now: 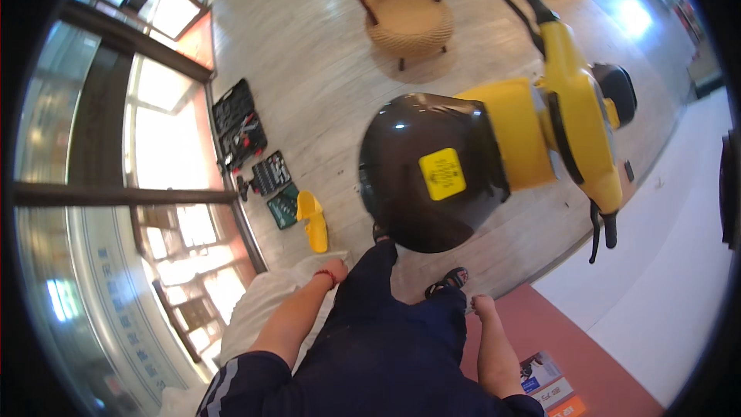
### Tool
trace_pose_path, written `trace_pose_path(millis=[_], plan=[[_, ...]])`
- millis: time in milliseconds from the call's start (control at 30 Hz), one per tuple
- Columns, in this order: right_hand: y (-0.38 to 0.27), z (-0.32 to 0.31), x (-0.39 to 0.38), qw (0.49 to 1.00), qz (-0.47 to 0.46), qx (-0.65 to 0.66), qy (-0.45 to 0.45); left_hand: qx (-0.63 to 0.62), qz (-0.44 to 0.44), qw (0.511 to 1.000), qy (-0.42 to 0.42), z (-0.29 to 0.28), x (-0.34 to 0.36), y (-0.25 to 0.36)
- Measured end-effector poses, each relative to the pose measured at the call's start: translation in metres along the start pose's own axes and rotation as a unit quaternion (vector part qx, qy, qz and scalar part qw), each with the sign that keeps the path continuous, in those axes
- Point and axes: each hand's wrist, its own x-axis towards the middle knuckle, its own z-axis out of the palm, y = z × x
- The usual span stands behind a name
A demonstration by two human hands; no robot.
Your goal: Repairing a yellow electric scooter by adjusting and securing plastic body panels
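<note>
My left hand [333, 269], with a red bracelet at the wrist, hangs beside my left thigh. Its fingers look curled in and nothing shows in them. On the other side, my right hand [482, 306] is closed like a fist near my right leg, and no object is visible in it. Neither hand touches the yellow scooter in front of me. The scooter's dark rounded seat [409, 185] faces me and bears a yellow sticker [443, 174]. Beyond it is the yellow front body [575, 93] with its handlebar and levers.
Along the windows at left lie an open black tool case [239, 127], a socket set [271, 174], a green case [283, 207] and a yellow slipper-shaped thing [312, 220]. A wicker chair [409, 15] stands at the back. Printed boxes [546, 386] sit behind my right arm.
</note>
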Motion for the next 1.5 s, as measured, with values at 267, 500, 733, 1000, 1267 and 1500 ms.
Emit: trace_pose_path(millis=[267, 500, 733, 1000, 1267, 1500], plan=[[-0.061, 0.009, -0.057, 0.993, 0.094, 0.064, 0.017, -0.058, -0.029, 0.998, 0.018, -0.037, 0.024, -0.081], [-0.12, 0.04, -0.065, 0.988, 0.099, -0.013, -0.117, -0.124, -0.049, 0.99, 0.047, -0.052, 0.021, -0.101], [-0.177, 0.043, -0.036, 0.987, 0.072, -0.037, -0.138, -0.173, -0.022, 0.982, 0.076, -0.07, -0.013, -0.085], [-0.122, 0.02, 0.016, 0.991, -0.006, -0.021, -0.134, -0.186, -0.111, 0.975, 0.053, -0.075, 0.007, -0.124], [-0.133, 0.038, 0.007, 0.977, 0.02, 0.084, -0.196, -0.17, -0.06, 0.98, 0.088, -0.118, 0.04, -0.165], [-0.262, 0.168, -0.034, 0.993, 0.082, 0.037, -0.082, -0.118, -0.042, 0.99, 0.072, -0.207, 0.051, -0.21]])
